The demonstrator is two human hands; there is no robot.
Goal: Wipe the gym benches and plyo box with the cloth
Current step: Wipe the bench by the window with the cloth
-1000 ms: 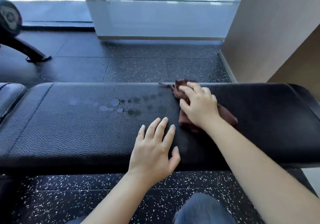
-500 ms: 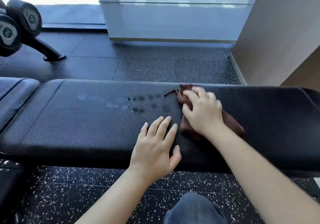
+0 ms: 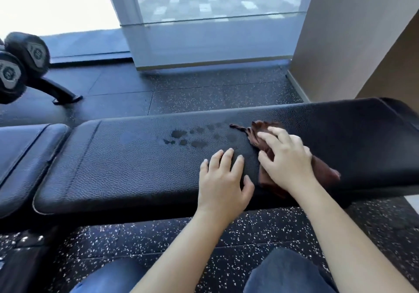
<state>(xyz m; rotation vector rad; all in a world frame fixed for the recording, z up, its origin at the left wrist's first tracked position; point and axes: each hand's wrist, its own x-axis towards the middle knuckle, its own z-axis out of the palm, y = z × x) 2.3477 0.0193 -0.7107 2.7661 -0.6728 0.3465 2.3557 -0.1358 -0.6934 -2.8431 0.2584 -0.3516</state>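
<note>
A long black padded gym bench [image 3: 127,168] runs across the view. Several wet spots [image 3: 192,138] darken its middle. A crumpled brown cloth [image 3: 324,172] lies on the pad right of centre. My right hand [image 3: 285,159] presses down on the cloth with its fingers spread over it. My left hand [image 3: 224,183] rests flat on the bench pad just left of the cloth, fingers straight. No plyo box is in view.
A second black pad [image 3: 20,156] adjoins the bench at the left. Dumbbells on a rack [image 3: 20,65] stand at the far left. A beige wall [image 3: 353,38] rises at the back right, a glass panel [image 3: 210,31] behind. Speckled rubber floor [image 3: 204,242] lies below; my knees show at the bottom.
The view has shifted so the bench sits further right and the dumbbells show more. Both hands keep their places on the pad; the right hand and cloth barely moved.
</note>
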